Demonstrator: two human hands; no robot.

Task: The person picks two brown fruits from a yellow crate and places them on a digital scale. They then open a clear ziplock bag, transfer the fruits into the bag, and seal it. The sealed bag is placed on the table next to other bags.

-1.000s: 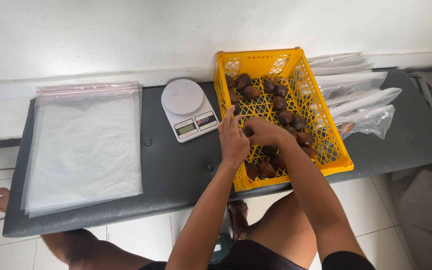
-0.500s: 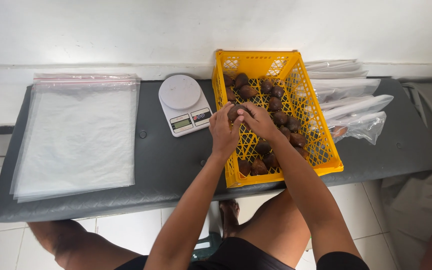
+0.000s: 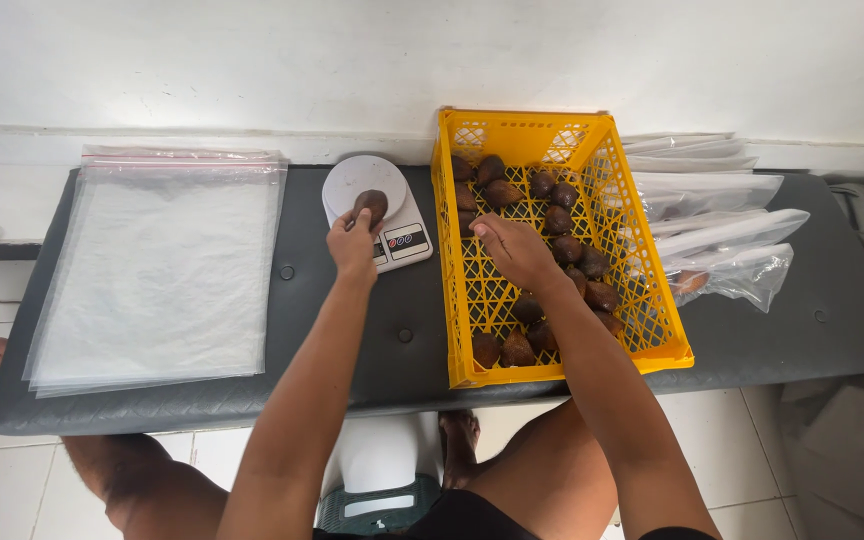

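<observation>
My left hand (image 3: 353, 243) holds a dark brown scaly fruit (image 3: 371, 205) over the round white pan of a small kitchen scale (image 3: 389, 188). A yellow plastic crate (image 3: 652, 325) stands to the right of the scale, with several of the same brown fruits (image 3: 562, 220) lying in it. My right hand (image 3: 514, 250) is inside the crate, fingers curled over the fruits near its left wall. Whether it grips one I cannot tell.
A stack of clear plastic bags (image 3: 157, 265) lies flat on the left of the dark grey padded bench (image 3: 352, 350). More clear bags (image 3: 717, 215), some with something inside, lie to the right of the crate. A white wall runs behind.
My left hand has left the crate and carried one fruit leftward to the scale. My right hand stays in the crate. The camera view has moved closer and shifted.
</observation>
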